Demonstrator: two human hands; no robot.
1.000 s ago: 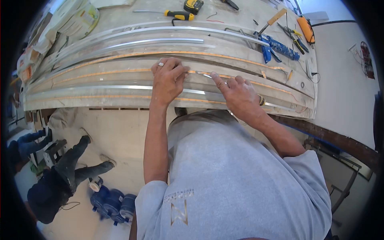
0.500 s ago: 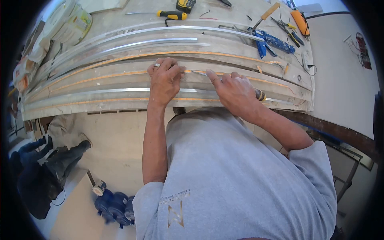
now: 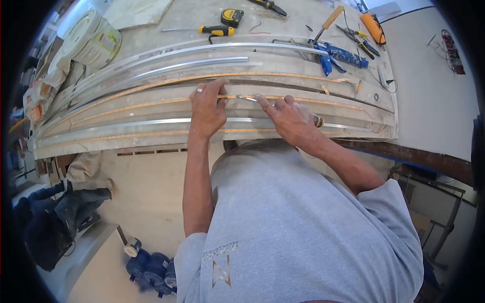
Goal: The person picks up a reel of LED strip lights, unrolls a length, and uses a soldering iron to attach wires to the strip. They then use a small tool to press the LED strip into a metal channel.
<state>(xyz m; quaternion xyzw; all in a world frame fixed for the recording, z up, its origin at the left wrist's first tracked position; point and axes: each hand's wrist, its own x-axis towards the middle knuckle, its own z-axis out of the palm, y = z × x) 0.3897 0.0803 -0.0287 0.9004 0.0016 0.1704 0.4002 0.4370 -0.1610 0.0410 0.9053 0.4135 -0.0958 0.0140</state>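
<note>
A long counter (image 3: 192, 12) covered with strips and tools stretches before a worker in a grey shirt (image 3: 303, 222). Three orange strips run nearly its full length; the middle orange strip (image 3: 146, 105) lies under the worker's hands, between a back orange strip (image 3: 227, 74) and a metal strip (image 3: 161, 122) closer to the shirt. At lower left, well apart, is another person (image 3: 50, 227) in dark clothes. Blue jugs (image 3: 155, 270) cluster on the floor, and a white bucket (image 3: 96, 40) stands toward the counter's left end. At right, a blue caulking gun (image 3: 348, 55) lies near a pair of pliers (image 3: 359, 41). The worker's left hand (image 3: 208, 108), fingers bent, is at the middle orange strip; whether the fingertips pinch it cannot be told. The right hand (image 3: 293, 118) is closed around a slim tool (image 3: 248, 98), index finger stretched along the metal, the tip at the same strip just right of the left hand. Farther back, a screwdriver (image 3: 217, 31) lies just beside a tape measure (image 3: 232, 17). A ring (image 3: 200, 90) circles a left-hand finger.
</note>
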